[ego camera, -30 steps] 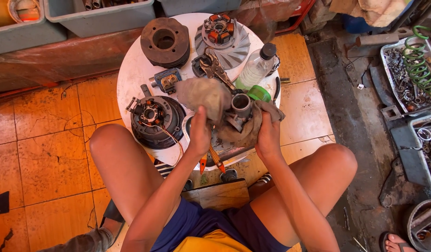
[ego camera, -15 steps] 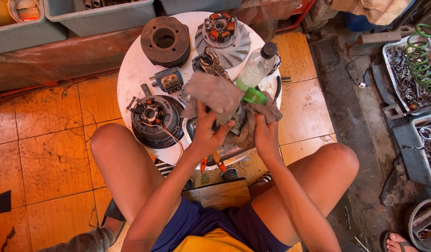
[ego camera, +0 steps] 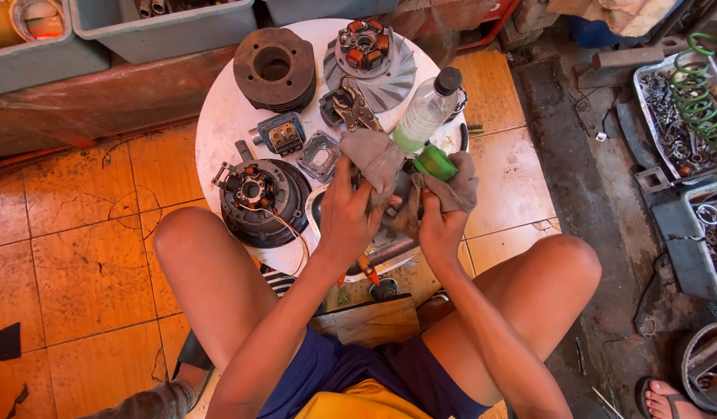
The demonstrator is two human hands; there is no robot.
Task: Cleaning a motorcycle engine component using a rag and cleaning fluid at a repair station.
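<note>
Both hands are working at the near edge of a round white table (ego camera: 218, 124), wrapped in a grimy grey-brown rag (ego camera: 378, 159) that is covering a dark metal part (ego camera: 403, 186) — most of that part is hidden, so its shape is hard to tell. The left hand (ego camera: 347, 213) is gripping the rag from the side, fingers curled over the cloth, while the right hand (ego camera: 442, 221) is clenching another fold of the same rag just beside a green cap (ego camera: 436, 163). A clear plastic bottle (ego camera: 424, 116) with a black cap is lying tilted behind the hands. To the left a dark stator housing with copper windings (ego camera: 257, 198) is sitting on the table, and further back a finned cylinder (ego camera: 274, 70) and a flywheel fan (ego camera: 370, 58) — well apart from the hands.
</note>
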